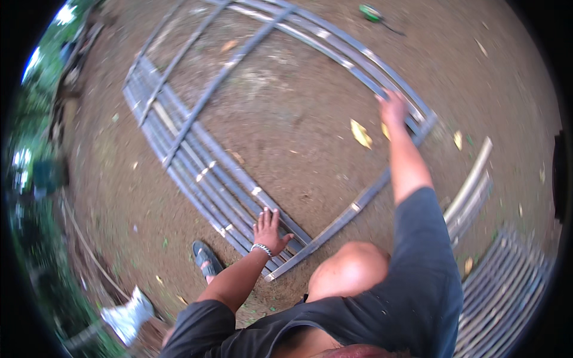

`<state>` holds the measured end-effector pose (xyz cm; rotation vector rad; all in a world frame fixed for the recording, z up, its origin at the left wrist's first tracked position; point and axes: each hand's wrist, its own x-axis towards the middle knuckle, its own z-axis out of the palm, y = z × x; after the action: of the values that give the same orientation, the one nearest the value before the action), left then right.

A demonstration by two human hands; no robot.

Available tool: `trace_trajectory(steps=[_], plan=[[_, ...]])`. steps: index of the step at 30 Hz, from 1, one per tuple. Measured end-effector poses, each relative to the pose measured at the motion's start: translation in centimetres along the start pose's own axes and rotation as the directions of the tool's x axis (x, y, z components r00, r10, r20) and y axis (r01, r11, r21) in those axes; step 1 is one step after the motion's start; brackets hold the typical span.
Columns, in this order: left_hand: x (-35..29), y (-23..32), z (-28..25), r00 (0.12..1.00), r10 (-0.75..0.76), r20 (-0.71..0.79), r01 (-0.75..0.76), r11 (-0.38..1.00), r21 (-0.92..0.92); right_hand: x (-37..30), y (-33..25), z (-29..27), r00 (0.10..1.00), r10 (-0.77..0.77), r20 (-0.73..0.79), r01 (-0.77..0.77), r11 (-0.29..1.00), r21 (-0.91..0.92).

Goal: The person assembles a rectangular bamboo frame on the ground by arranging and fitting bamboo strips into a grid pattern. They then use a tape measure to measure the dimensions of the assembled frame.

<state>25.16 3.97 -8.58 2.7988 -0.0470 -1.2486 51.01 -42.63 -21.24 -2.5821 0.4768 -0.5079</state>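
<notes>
A frame of split bamboo slats lies on the ground, with a near crosspiece [356, 207] running between its two long sides. My left hand [271, 234] rests palm down with spread fingers on the left row of bamboo slats [206, 170], close to its near corner. My right hand [394, 108] is closed around a bamboo slat [358, 73] of the right side, near the right corner; its fingertips are partly hidden. A long crosspiece [230, 67] spans the two sides farther away.
A green tape measure [371, 13] lies on the dirt at the far right. Loose bamboo pieces [468, 185] and a stack of bamboo strips [507, 286] are at my right. Yellow leaves [360, 133] dot the ground. A sandalled foot [207, 258] stands beside the frame's left side.
</notes>
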Motion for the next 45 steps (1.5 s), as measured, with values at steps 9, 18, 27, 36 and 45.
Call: trace_trajectory(steps=[9,18,27,36,45], plan=[[0.0,-0.1,0.6,0.999,0.035,-0.020,-0.034,0.999,0.038,-0.8,-3.5,-0.5,0.964,0.247,0.100,-0.241,0.968,-0.066],[0.0,-0.6,0.2,1.000,0.017,0.019,-0.018,0.999,0.044,-0.9,-2.1,-1.0,0.960,0.251,0.124,-0.244,0.967,-0.070],[0.0,-0.3,-0.2,0.999,-0.009,0.036,0.007,0.998,0.060,-0.7,-2.6,-2.8,0.936,0.338,0.097,-0.315,0.928,-0.199],[-0.2,-0.4,0.0,1.000,-0.022,0.021,0.022,0.999,0.033,-1.0,-2.1,-2.1,0.924,0.373,0.091,-0.359,0.923,-0.139],[-0.3,-0.4,-0.2,1.000,-0.009,0.010,0.008,0.998,0.054,-0.9,-2.0,-2.4,0.920,0.373,0.122,-0.348,0.919,-0.188]])
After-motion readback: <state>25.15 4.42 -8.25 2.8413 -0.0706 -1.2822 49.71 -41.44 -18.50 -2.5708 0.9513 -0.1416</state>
